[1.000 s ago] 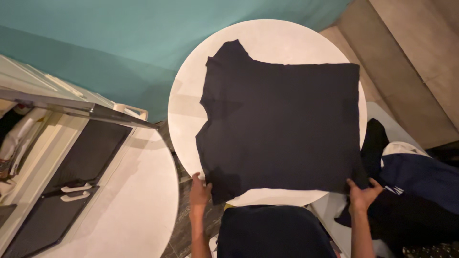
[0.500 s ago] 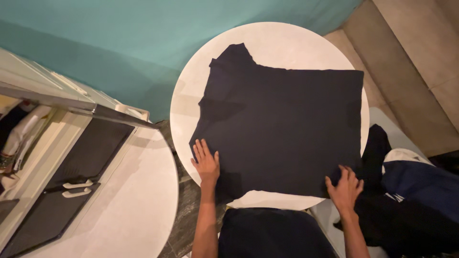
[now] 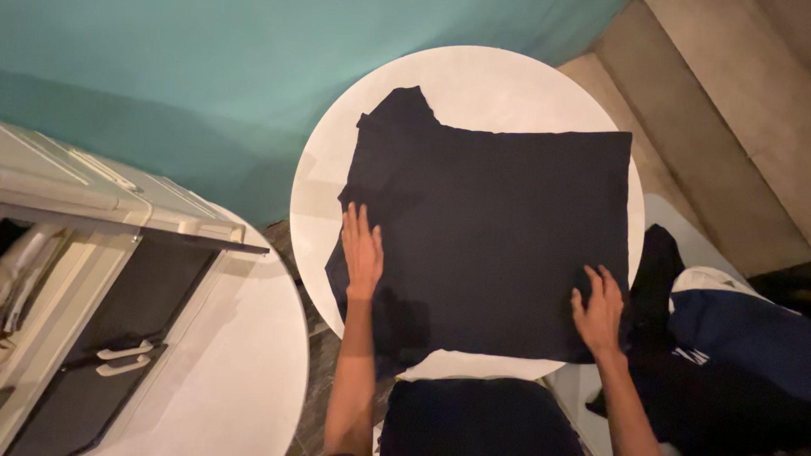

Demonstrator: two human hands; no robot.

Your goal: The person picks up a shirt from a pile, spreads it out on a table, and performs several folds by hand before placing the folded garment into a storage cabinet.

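Observation:
A dark navy garment [image 3: 498, 228] lies spread flat over a round white table [image 3: 481, 76], one sleeve poking out at its far left corner. My left hand [image 3: 361, 251] rests flat, fingers apart, on the garment's left side. My right hand [image 3: 599, 309] lies flat with spread fingers on the near right corner. Neither hand grips the cloth.
A second round white table [image 3: 228, 371] sits at the lower left, next to a white cabinet with dark panels [image 3: 110, 312]. A pile of dark and white clothes [image 3: 726, 346] lies at the right. A dark chair back [image 3: 473, 418] is below. Teal curtain behind.
Both hands let go of the garment's near edge and slid up onto it, palms flat. My left hand moved farther up the left side; the right hand shifted slightly inward.

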